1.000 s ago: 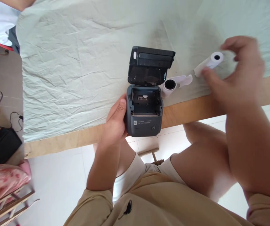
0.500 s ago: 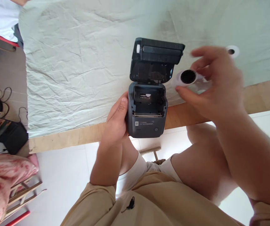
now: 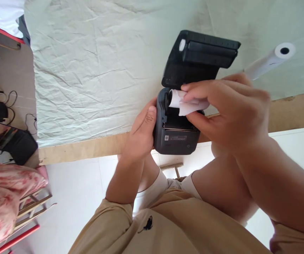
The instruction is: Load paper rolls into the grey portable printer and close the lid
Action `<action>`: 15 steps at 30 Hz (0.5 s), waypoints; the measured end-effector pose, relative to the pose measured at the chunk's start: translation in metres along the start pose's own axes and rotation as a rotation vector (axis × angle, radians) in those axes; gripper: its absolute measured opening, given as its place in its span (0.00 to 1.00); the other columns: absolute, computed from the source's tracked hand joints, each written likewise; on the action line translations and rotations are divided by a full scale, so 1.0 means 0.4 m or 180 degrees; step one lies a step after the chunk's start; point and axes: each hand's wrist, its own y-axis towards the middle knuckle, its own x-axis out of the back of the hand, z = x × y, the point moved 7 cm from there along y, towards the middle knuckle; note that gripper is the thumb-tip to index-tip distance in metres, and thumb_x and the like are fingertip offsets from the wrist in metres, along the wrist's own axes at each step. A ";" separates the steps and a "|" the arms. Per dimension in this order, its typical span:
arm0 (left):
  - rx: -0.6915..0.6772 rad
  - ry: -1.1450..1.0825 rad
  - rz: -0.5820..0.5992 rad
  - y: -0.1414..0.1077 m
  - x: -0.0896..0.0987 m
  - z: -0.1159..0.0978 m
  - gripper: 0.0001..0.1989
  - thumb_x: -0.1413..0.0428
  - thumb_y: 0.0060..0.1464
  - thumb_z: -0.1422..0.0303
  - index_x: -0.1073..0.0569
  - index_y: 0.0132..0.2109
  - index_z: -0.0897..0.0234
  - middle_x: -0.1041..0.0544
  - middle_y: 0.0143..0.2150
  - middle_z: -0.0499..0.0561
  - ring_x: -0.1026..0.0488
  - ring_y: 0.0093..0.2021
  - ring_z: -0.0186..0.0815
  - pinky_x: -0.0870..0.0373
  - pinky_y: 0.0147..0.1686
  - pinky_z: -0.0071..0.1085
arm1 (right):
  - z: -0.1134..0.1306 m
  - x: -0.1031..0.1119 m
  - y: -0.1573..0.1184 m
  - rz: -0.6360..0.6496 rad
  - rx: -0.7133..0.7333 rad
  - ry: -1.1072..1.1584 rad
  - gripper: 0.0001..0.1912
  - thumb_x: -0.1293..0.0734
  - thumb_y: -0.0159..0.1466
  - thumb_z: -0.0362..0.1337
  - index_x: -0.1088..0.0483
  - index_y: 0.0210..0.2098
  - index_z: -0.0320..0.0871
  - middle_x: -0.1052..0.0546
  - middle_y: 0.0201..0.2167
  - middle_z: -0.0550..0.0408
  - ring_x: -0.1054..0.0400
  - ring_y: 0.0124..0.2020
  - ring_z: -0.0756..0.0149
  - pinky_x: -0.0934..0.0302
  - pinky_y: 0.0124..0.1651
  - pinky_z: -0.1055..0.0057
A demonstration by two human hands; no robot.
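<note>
- Right hand (image 3: 231, 109) is pinched nearly closed around a white paper roll (image 3: 190, 106), fingers over its top and the thumb below, near the centre of the frame; a loose flap of paper hangs between the fingertips.
- That roll sits over the open compartment of a dark printer (image 3: 177, 141), its hollow left end close to the compartment's left wall; whether it touches the bottom cannot be told.
- It should be light and smooth, firm while wound but soft at the loose end, which would crease or tear easily; the outer curve near both ends looks the best place to hold, with little squeeze.
- Left hand (image 3: 143, 127) is wrapped along the printer's left side, thumb lying up the near edge, its other fingers mostly hidden behind the casing.
- For handling, the printer looks stiff and fairly solid; its side wall gives a sound grip, while the raised lid (image 3: 207, 56), leaning back above the body, is likely the weaker part to pull on.
- Both forearms rise from the bottom of the frame; the right one slants in from the lower right, its wrist bent so the fingers point left, and the left one stands steeper.
- Farther out, a second roll (image 3: 268, 63) lies at the upper right on the cloth (image 3: 101, 70) covering the bench (image 3: 292, 111), whose bare wooden edge runs below.
</note>
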 end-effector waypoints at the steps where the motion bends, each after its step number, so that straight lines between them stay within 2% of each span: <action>1: -0.0009 -0.0071 0.0001 0.000 0.000 0.001 0.20 0.42 0.79 0.48 0.12 0.57 0.54 0.09 0.56 0.48 0.14 0.64 0.45 0.18 0.65 0.39 | -0.002 0.003 -0.003 -0.0009 0.0059 0.0113 0.12 0.32 0.73 0.26 0.22 0.39 0.51 0.08 0.44 0.60 0.13 0.41 0.59 0.28 0.44 0.56; 4: 0.0098 -0.0386 -0.0090 0.004 -0.002 0.007 0.19 0.41 0.78 0.48 0.12 0.55 0.53 0.10 0.54 0.49 0.15 0.68 0.48 0.16 0.67 0.43 | 0.005 0.004 -0.017 0.0015 0.0137 0.0227 0.13 0.31 0.76 0.28 0.22 0.38 0.52 0.09 0.45 0.62 0.12 0.49 0.58 0.31 0.49 0.56; 6: 0.0230 -0.0566 -0.0064 0.005 -0.009 0.012 0.25 0.42 0.75 0.41 0.13 0.51 0.55 0.10 0.54 0.52 0.16 0.71 0.54 0.13 0.64 0.48 | 0.023 0.006 -0.028 -0.0109 0.0212 0.0269 0.11 0.28 0.74 0.28 0.22 0.39 0.52 0.10 0.41 0.63 0.14 0.45 0.58 0.35 0.47 0.56; 8: 0.0200 -0.0562 0.0134 0.004 -0.019 0.008 0.27 0.39 0.71 0.37 0.14 0.51 0.56 0.11 0.56 0.54 0.17 0.72 0.57 0.12 0.64 0.49 | 0.045 0.003 -0.039 -0.0152 0.0325 0.0413 0.10 0.25 0.72 0.29 0.24 0.40 0.51 0.12 0.37 0.64 0.16 0.43 0.60 0.37 0.45 0.57; 11: -0.0104 -0.0342 0.0298 -0.001 -0.020 -0.006 0.28 0.27 0.63 0.46 0.18 0.61 0.56 0.12 0.63 0.55 0.15 0.69 0.55 0.14 0.66 0.46 | 0.062 -0.007 -0.052 0.0106 0.0393 0.0624 0.05 0.25 0.75 0.35 0.24 0.44 0.52 0.13 0.35 0.63 0.16 0.44 0.60 0.34 0.47 0.57; 13: -0.0103 -0.0142 0.0172 -0.004 -0.012 -0.003 0.39 0.21 0.55 0.52 0.23 0.69 0.55 0.14 0.66 0.56 0.14 0.66 0.55 0.14 0.64 0.46 | 0.042 0.001 -0.056 0.0150 0.0171 0.0797 0.03 0.29 0.77 0.41 0.25 0.44 0.53 0.15 0.34 0.60 0.16 0.43 0.57 0.31 0.49 0.55; 15: 0.0012 0.0019 0.0009 -0.004 -0.008 0.001 0.47 0.19 0.49 0.52 0.25 0.72 0.54 0.15 0.66 0.58 0.15 0.68 0.60 0.14 0.63 0.47 | -0.008 0.004 -0.059 0.0212 -0.0398 0.0919 0.09 0.34 0.78 0.50 0.27 0.45 0.55 0.16 0.37 0.56 0.17 0.44 0.52 0.30 0.50 0.50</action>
